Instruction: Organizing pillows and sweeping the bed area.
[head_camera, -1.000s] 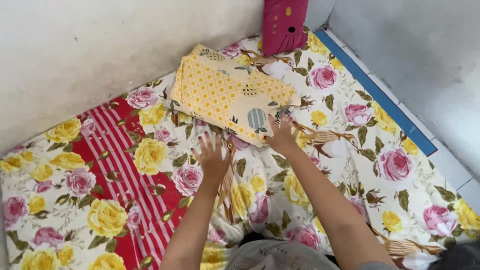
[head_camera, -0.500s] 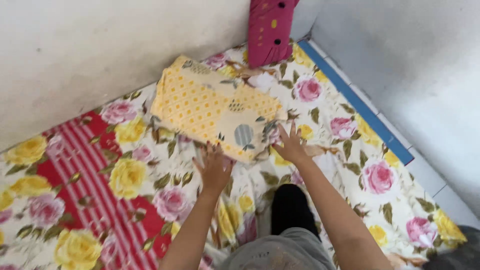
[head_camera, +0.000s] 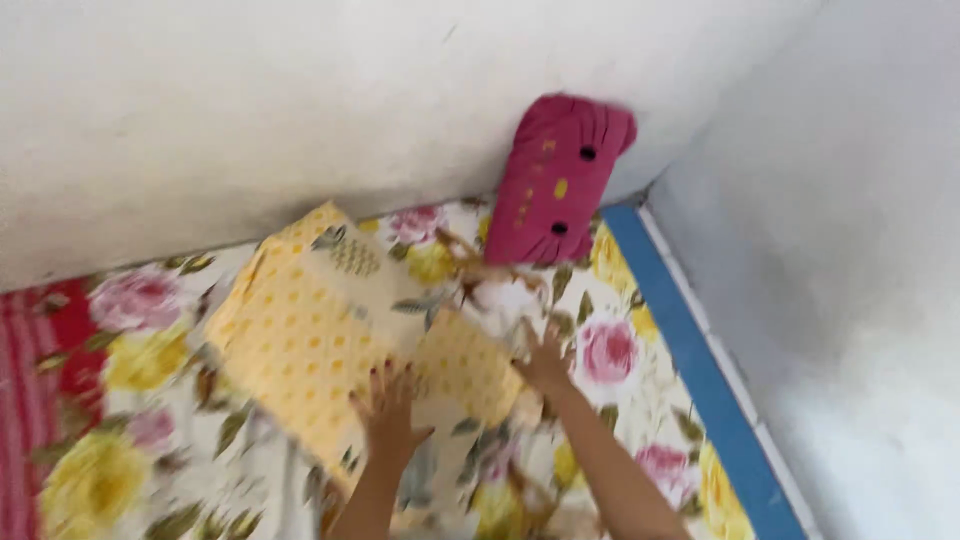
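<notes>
Blurrily, both hands, left hand (head_camera: 388, 408) and right hand (head_camera: 547, 366), spread flat on the yellow pillow (head_camera: 340, 350), which may slide toward the pink cushion (head_camera: 560, 180) at one o'clock.

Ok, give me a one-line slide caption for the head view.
Both hands, left and right, press on a yellow patterned pillow lying on a floral sheet near a pink cushion.

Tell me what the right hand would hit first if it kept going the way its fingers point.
The right hand points up the bed toward the corner. Beyond the yellow pillow edge it touches, the first thing is probably the pink cushion against the wall, though blur leaves depth unclear.
</notes>
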